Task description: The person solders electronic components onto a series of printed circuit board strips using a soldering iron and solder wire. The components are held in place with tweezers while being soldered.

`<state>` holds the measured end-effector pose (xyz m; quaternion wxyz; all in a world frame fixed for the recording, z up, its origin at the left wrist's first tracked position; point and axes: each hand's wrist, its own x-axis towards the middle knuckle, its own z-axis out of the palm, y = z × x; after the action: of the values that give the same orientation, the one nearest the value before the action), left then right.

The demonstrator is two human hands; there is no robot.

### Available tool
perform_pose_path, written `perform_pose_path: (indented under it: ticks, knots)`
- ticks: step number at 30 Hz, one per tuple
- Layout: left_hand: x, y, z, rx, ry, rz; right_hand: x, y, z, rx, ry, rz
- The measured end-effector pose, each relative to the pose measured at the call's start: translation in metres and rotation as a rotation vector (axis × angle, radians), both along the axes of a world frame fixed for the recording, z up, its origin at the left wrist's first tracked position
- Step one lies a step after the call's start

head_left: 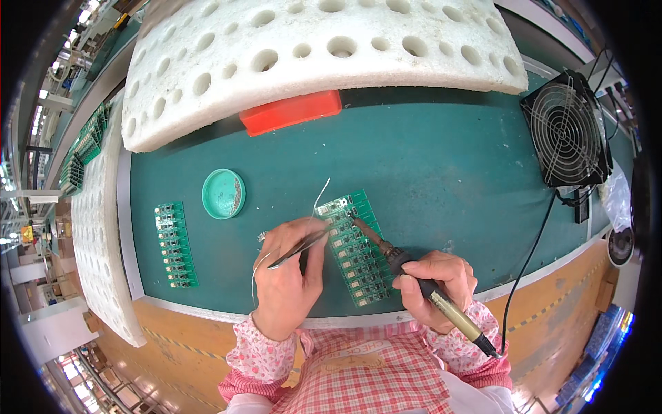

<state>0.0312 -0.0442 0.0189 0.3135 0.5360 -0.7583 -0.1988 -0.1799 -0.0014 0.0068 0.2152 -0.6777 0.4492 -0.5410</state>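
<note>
My right hand (438, 286) grips a soldering iron (445, 303) with a black and gold handle. Its tip reaches the upper part of a green circuit board panel (355, 252), which lies slanted in front of me and carries rows of small components. Closed round a pair of tweezers (300, 248), my left hand (289, 272) is just left of the panel, the tweezer points near its upper left edge. A thin strand of solder wire (321, 196) rises past the left fingers and hangs below them. Whether the iron tip touches a joint is too small to tell.
A second circuit board panel (176, 245) lies at the left, near a round green dish (223, 194). Behind stands a white foam block with holes (303, 69), over a red bin (293, 114). A black fan (567, 131) is at the right; the iron's cord (527, 265) runs near it.
</note>
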Motion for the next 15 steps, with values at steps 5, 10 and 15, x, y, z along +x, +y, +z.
perform_pose_path:
  ticks: [5,10,15]
  knots:
    - [0.01,0.005,0.0,0.079,0.149,0.035,-0.002,0.002,-0.001,0.007,-0.015,0.028]
    - [0.037,0.018,0.001,0.072,0.177,0.207,-0.003,0.01,-0.004,0.035,-0.043,-0.038]
    - [0.05,0.03,-0.007,0.015,0.066,0.203,0.0,0.012,-0.005,0.034,-0.062,-0.074]
